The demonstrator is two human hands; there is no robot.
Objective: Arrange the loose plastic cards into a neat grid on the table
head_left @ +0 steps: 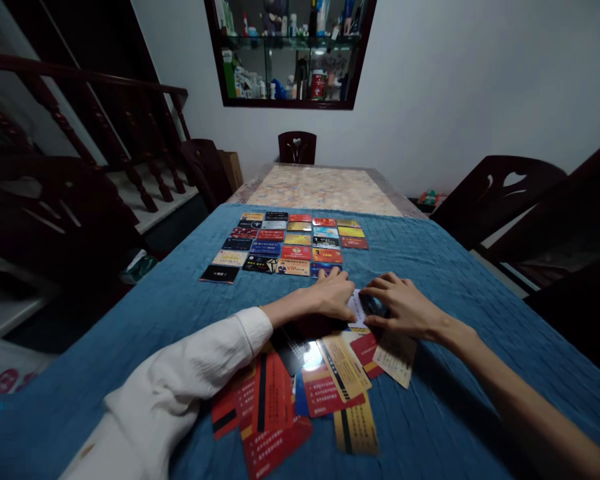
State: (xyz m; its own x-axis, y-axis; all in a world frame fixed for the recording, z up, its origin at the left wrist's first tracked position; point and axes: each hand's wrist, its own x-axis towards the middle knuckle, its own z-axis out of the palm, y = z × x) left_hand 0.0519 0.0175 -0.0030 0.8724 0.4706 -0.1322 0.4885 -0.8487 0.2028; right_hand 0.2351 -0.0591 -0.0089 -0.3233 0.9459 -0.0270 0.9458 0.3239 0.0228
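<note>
White card [357, 307] is lying between the left hand [333, 295] and right hand [406, 308], both curling their fingers, any grip remaining unclear.

Wrinkled white sleeve [195, 363], seemingly cotton; the other forearm [520, 393] bare.

Dim, cool light is filling the room, leaving the left edge and right side sinking into near-black. Glare is whitening a glossy card [313, 357] at lower centre, while a soft shadow is falling beside the forearm [505, 380] at lower right. Wide-angle distortion is stretching the edges; fine card print is looking soft.
</note>
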